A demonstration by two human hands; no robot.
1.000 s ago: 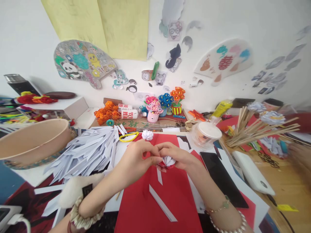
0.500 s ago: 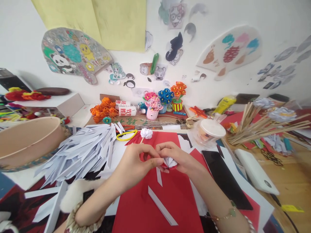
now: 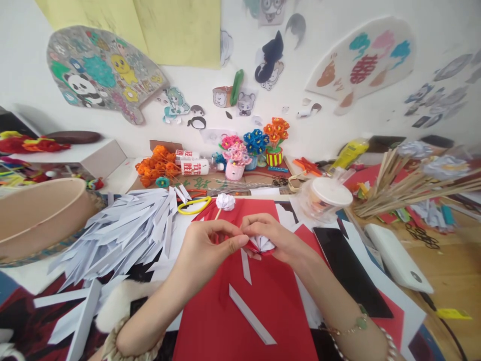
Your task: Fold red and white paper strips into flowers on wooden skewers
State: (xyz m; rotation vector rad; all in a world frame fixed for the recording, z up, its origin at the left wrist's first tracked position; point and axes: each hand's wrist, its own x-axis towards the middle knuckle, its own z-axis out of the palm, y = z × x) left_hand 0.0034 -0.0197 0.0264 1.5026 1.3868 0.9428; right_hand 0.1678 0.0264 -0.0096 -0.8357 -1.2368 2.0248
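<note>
The left hand (image 3: 205, 250) and right hand (image 3: 278, 243) meet on a folded piece (image 3: 262, 244) above the paper sheet (image 3: 278, 301) at the counter's (image 3: 447, 271) near middle (two loose strips (image 3: 250, 313) lie on it), with the strip pile (image 3: 124, 233) to its left, the phone (image 3: 349, 271) to its right and the lidded tub (image 3: 325, 198) farther back.

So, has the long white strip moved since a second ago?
No. The long white strip keeps its spot on the red sheet; only the view shifted.

Home craft corner: bench (image 3: 447, 271) littered with paper strips (image 3: 124, 230), sticks (image 3: 409, 188), handmade flowers (image 3: 255, 145); cartoon cutouts (image 3: 101, 75) stuck on wall (image 3: 376, 125).
</note>
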